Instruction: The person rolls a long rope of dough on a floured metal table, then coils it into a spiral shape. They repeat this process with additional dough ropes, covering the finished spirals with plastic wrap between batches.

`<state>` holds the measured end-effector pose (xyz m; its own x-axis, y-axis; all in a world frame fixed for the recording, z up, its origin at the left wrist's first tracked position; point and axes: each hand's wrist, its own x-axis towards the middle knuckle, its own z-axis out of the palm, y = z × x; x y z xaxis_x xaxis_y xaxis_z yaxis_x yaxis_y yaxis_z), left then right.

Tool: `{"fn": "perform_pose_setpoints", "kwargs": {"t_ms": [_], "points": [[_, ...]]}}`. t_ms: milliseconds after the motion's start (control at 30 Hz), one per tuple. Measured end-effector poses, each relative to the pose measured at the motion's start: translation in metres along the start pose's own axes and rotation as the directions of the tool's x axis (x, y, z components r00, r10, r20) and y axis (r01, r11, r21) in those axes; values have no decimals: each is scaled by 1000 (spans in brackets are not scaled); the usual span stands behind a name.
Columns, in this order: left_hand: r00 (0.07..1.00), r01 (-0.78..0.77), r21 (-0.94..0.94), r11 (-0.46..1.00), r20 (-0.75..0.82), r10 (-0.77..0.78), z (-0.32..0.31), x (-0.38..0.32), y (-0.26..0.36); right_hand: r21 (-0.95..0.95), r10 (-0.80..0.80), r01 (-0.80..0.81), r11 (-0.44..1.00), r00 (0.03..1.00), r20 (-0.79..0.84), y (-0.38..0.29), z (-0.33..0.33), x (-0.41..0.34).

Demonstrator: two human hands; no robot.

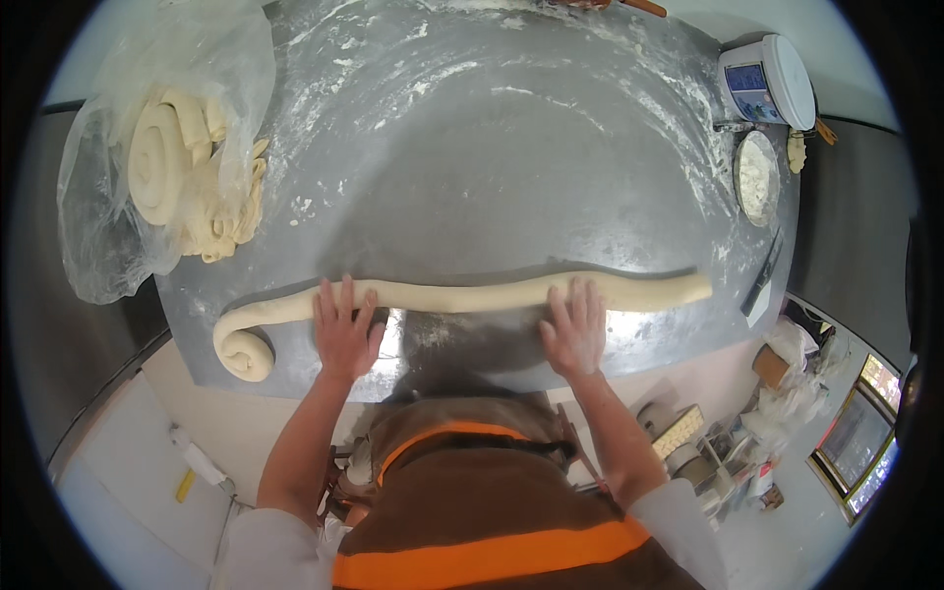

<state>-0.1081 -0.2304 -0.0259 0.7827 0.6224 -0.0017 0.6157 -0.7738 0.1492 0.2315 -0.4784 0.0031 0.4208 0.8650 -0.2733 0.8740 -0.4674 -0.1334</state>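
Observation:
A long rope of dough (457,298) lies across the near part of the grey worktop (472,177), its left end coiled into a small spiral. My left hand (345,335) rests palm down on the thinner left part, fingers spread over the dough. On the thicker right part lies my right hand (574,332), fingers stretched across it and slightly apart. Neither hand is wrapped around the dough. The right end is cut blunt and reaches well past my right hand.
At the left, a clear plastic bag (96,214) partly covers coiled dough (156,166) and folded dough strips (221,221). A white lidded bucket (767,82), a dish of flour (757,177) and a knife (762,273) line the right edge. Loose flour streaks the far worktop.

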Motion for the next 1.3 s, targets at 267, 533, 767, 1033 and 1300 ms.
{"fn": "perform_pose_setpoints", "kwargs": {"t_ms": [267,533,767,1033,1300], "points": [[972,235,-57,970,-13,-236,-3,166,-66,-68,260,-292,954,917,-302,82,-43,186],[993,-6,63,998,116,-1,-17,69,-97,-224,-343,283,933,886,-312,155,-7,86],[993,121,85,989,-16,-121,-5,82,-105,-100,-244,223,970,918,-312,179,-17,98],[985,131,69,989,102,-137,-5,60,-81,-153,98,-120,981,984,-148,267,-53,59],[976,216,-64,974,-18,-217,-8,43,6,334,-268,274,902,961,-65,-31,-48,85]]}}
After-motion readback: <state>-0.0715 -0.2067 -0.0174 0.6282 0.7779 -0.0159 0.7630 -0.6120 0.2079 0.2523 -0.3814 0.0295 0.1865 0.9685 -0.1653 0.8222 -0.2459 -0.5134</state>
